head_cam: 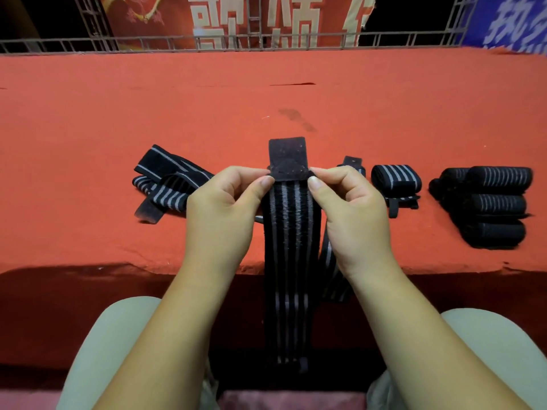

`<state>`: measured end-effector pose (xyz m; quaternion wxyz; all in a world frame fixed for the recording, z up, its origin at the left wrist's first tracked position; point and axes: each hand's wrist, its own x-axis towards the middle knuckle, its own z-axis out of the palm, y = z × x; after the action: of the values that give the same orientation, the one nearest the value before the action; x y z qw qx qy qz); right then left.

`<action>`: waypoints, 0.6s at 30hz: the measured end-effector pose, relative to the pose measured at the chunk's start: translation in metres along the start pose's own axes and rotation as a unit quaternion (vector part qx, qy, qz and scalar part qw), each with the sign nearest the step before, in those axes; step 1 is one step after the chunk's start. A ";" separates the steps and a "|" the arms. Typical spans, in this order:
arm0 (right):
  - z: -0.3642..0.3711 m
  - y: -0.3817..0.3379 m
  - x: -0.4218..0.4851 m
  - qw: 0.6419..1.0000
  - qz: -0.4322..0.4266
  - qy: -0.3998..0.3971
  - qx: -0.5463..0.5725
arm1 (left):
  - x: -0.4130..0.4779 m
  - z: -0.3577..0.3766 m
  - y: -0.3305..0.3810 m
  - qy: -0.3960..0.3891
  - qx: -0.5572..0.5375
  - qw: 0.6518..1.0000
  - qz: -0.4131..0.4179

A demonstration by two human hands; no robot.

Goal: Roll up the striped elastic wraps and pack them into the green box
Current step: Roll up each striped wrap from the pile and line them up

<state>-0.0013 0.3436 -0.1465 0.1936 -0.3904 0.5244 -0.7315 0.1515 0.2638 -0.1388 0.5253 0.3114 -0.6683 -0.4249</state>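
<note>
A black elastic wrap with grey stripes (291, 232) hangs from the red table's front edge down between my knees. Its plain black fastening tab (287, 153) lies flat on the table above my fingers. My left hand (225, 208) pinches the wrap's left edge just below the tab. My right hand (352, 208) pinches the right edge at the same height. A loose unrolled wrap (165, 180) lies crumpled to the left. One rolled wrap (395, 177) sits to the right, and several rolled wraps (491, 207) are stacked farther right. No green box is in view.
The table is covered in red felt cloth (266, 99) with a ragged front edge. A metal railing (207, 42) and red and blue banners stand behind the far edge. Another striped strip (333, 270) hangs off the table under my right wrist.
</note>
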 end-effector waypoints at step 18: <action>-0.009 0.000 -0.002 0.991 -0.027 -0.098 -0.090 | 0.005 -0.007 -0.006 -0.080 -0.141 0.982 -0.097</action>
<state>-0.0075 0.3507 -0.1488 0.1885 -0.4903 0.5560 -0.6442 0.1571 0.2552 -0.1413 0.4651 0.2628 -0.6081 -0.5872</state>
